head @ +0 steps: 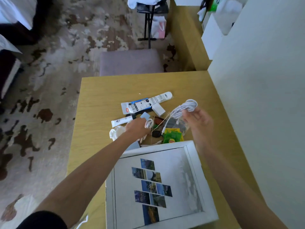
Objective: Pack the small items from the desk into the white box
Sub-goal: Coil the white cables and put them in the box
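Right hand (197, 120) pinching coiled white cable (186, 107), bundle above the fingers. Left hand (137, 127) closed on smaller white cord (148, 123); white box (194, 162) below both grips.

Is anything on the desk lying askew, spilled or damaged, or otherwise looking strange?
Nothing looks spilled or broken. The small items lie in a loose heap beyond the white box, which sits turned at an angle to the desk edge. The right hand holds a coiled white cable; the left hand reaches into the heap.
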### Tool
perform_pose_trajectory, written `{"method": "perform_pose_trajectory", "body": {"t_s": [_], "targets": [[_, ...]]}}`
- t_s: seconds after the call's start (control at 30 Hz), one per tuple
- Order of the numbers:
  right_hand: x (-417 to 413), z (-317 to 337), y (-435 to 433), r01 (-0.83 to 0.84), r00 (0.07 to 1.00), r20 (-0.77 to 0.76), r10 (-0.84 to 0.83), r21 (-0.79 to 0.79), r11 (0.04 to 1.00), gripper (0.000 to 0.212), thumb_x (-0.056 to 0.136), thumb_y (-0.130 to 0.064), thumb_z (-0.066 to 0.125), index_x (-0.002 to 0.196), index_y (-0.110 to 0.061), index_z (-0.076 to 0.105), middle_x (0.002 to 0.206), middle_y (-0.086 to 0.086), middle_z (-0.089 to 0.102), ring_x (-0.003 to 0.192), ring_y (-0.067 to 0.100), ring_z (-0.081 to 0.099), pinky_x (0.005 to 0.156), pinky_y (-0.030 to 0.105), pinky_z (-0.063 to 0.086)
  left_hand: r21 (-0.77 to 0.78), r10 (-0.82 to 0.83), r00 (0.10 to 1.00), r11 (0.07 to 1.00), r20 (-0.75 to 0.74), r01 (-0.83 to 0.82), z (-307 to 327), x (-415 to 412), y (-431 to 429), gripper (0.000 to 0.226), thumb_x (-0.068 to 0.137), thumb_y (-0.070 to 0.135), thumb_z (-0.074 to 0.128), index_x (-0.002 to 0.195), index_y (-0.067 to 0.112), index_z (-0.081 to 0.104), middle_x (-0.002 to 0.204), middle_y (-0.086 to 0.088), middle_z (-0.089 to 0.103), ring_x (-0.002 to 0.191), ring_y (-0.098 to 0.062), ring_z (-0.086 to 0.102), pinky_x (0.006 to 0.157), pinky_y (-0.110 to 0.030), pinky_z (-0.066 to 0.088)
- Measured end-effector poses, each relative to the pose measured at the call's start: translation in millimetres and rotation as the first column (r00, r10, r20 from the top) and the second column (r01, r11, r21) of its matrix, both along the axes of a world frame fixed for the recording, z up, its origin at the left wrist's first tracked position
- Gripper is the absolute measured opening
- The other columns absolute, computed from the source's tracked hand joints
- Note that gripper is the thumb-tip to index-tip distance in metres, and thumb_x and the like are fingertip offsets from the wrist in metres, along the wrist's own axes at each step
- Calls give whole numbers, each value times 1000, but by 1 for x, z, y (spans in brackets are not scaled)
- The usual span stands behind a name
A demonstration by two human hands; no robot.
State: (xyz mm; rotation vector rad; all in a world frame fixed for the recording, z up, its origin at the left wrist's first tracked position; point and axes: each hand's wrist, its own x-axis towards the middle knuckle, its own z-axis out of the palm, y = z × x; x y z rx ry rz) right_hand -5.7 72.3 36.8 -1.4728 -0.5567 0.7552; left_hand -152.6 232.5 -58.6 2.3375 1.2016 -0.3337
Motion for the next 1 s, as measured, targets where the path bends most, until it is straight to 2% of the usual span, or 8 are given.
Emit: {"method": "perform_pose_trajectory", "body": {"t_s": [0.2,0.33,0.4,0.57,0.73,0.87,0.93,1.0], "targets": [[-16,8,-32,-100,906,-402,130,96,990,13,86,-23,69,96,-15,70,100,10,73,91,24,69,76,29,56,-82,295,851,954,435,-289,36,-21,-20,28,91,35,55,89,10,44,88,-5,47,77,-26,49,67,-36,38],[-35,-3,-53,-150,819,-543,186,110,983,39,74,-21,76,105,-8,57,94,12,72,83,22,69,68,30,56,-426,569,520,822,637,-378,71,-49,-49,15,93,31,55,87,22,45,79,-1,56,71,-20,55,61,-38,47],[-42,-11,-63,-172,780,-599,180,71,983,46,69,-18,79,108,-9,55,93,13,72,80,23,70,65,31,57,-557,660,334,750,673,-357,83,-67,-74,9,94,23,54,93,22,45,97,-4,67,83,-18,65,65,-33,55],[-57,-29,-81,-331,689,-701,185,-78,940,46,72,-15,78,111,-6,55,97,18,74,82,28,71,65,31,59,-773,844,77,520,531,-363,89,-119,-140,17,94,19,49,110,17,44,97,-4,75,81,-22,71,68,-34,54],[-74,-41,-92,-499,622,-743,247,-133,856,41,76,-15,76,111,0,62,103,22,72,82,29,72,65,31,60,-870,906,49,417,420,-262,86,-144,-191,72,61,24,83,120,4,48,99,-21,64,75,-22,67,69,-34,56],[-85,-43,-87,-520,661,-705,256,-184,834,14,88,-11,64,99,-2,61,95,22,73,77,29,73,63,33,59,-909,917,-52,382,395,-166,80,-152,-196,39,83,3,64,120,1,51,94,-15,67,73,-20,66,67,-32,57],[-90,-41,-81,-467,690,-684,236,-171,868,2,89,-7,59,88,-6,59,87,20,71,73,29,71,61,34,58,-910,920,-21,384,392,-153,76,-156,-193,33,87,3,60,120,5,54,93,-13,63,73,-20,64,72,-33,56],[-92,-36,-74,-447,722,-636,272,-129,885,14,86,-2,57,74,-9,60,79,16,67,71,26,69,60,34,56,-897,908,28,418,419,-146,77,-157,-189,30,89,6,60,117,14,58,87,-10,58,73,-20,61,78,-37,50]]}}
